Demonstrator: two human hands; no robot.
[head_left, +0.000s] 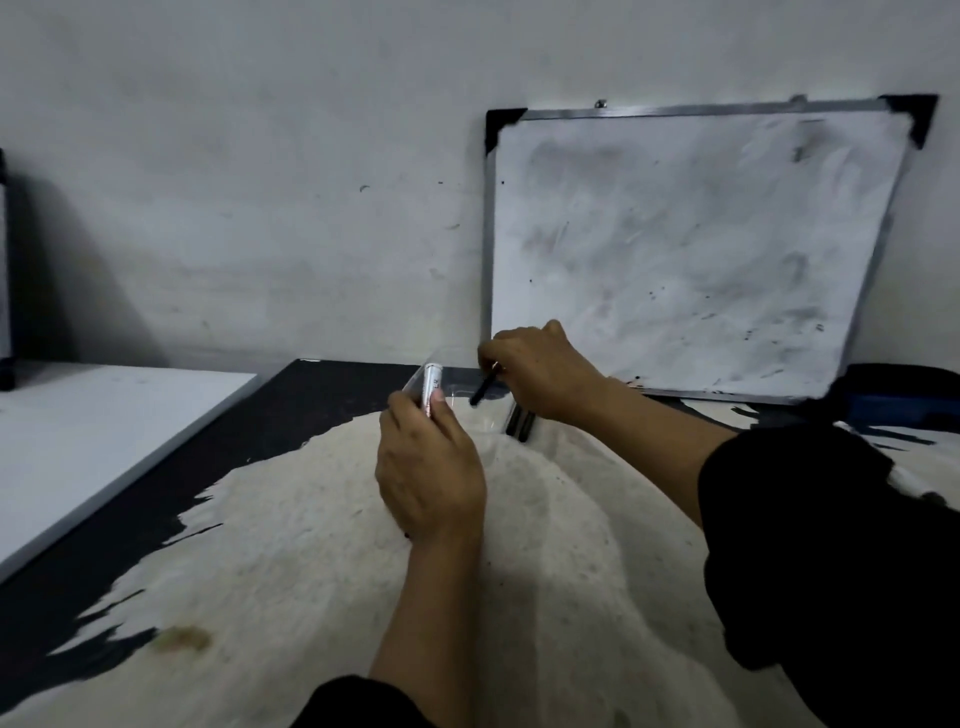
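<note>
My left hand (431, 467) grips a white marker (431, 387) that points up and away, together with what looks like a clear plastic sleeve (441, 366). Just to its right, my right hand (540, 371) pinches a thin black pen or cap (483, 387) slanting down to the left. Under that hand, dark markers (519, 423) lie on the surface. A smudged whiteboard (691, 249) with a metal frame and black corners leans against the wall behind.
A worn cream-and-black patterned surface (311, 545) fills the foreground. A white tabletop (93, 426) sits to the left with a dark-edged object (5, 270) at its far end. A dark blue object (904, 400) lies at the right below the whiteboard.
</note>
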